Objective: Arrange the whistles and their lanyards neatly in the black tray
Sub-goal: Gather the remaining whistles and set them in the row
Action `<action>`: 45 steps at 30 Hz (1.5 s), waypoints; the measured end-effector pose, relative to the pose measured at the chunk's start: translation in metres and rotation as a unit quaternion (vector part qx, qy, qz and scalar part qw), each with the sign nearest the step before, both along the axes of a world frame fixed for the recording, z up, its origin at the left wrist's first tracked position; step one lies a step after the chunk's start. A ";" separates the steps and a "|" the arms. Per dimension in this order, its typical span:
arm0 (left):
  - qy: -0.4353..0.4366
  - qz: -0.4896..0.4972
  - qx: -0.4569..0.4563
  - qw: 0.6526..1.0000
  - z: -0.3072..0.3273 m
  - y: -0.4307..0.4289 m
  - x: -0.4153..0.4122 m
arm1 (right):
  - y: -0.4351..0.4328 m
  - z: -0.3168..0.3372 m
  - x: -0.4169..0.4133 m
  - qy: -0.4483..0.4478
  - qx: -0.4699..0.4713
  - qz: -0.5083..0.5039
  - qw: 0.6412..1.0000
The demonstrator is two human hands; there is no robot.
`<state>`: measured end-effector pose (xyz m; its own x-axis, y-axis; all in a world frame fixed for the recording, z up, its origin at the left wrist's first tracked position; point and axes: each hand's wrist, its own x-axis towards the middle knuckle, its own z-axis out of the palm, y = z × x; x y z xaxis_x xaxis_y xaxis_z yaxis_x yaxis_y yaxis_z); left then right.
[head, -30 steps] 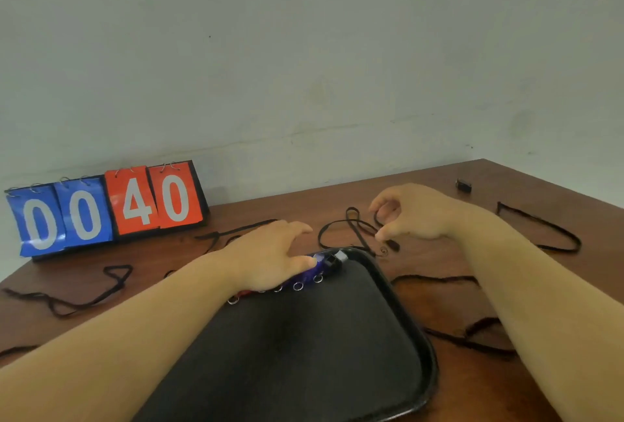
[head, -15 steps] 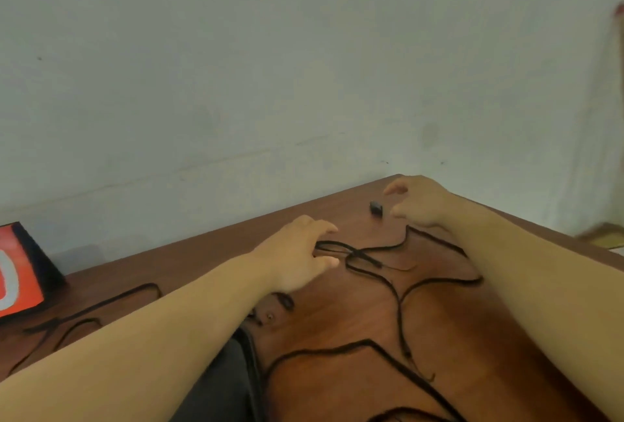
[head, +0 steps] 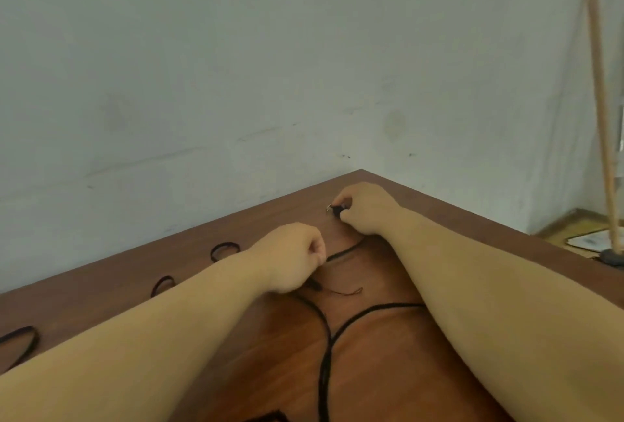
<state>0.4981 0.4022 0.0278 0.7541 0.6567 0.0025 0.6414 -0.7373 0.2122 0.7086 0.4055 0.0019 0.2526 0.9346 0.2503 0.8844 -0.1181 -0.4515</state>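
Observation:
My right hand (head: 363, 210) is at the far corner of the brown table (head: 388, 371), fingers pinched on a small black whistle (head: 337, 209) with a metal ring. My left hand (head: 290, 258) is closed in a fist on a black lanyard (head: 341, 253) that runs toward the right hand. Another black lanyard (head: 326, 347) trails down the table between my forearms. The black tray is out of the frame.
More black lanyard loops lie on the left of the table, one (head: 224, 249) near the wall, one (head: 162, 285) nearer and one (head: 20, 344) at the left edge. A wooden pole (head: 602, 117) on a dark base stands beyond the table's right edge. A pale wall is behind.
The view has swung right, so the tray and scoreboard have left the frame. My right hand reached the far corner and closed on the whistle. My left hand closed on a lanyard.

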 end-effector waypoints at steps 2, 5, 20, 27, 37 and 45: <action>-0.049 0.019 -0.003 0.999 0.006 -0.003 -0.001 | -0.001 -0.001 0.003 0.017 0.008 -0.005 1.000; -0.150 0.059 -0.004 0.987 0.024 -0.009 -0.010 | 0.000 0.003 0.003 0.100 0.045 -0.011 0.994; -0.572 0.044 -0.292 0.766 0.175 -0.086 -0.103 | -0.107 0.139 -0.095 0.335 0.159 0.085 0.925; -0.664 0.106 -0.272 0.688 0.224 -0.154 -0.152 | -0.180 0.173 -0.149 0.316 0.128 0.117 0.933; -0.474 0.175 -0.046 0.862 0.218 -0.235 -0.293 | -0.245 0.181 -0.262 0.178 -0.026 0.251 0.951; -0.234 0.195 -0.043 0.951 0.132 -0.225 -0.367 | -0.224 0.132 -0.328 0.168 -0.148 0.285 0.932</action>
<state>0.1313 0.1774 0.1600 0.3824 0.8993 0.2121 0.6827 -0.4297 0.5910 0.3804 0.1811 0.1338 -0.2877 0.9567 -0.0447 0.6566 0.1631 -0.7364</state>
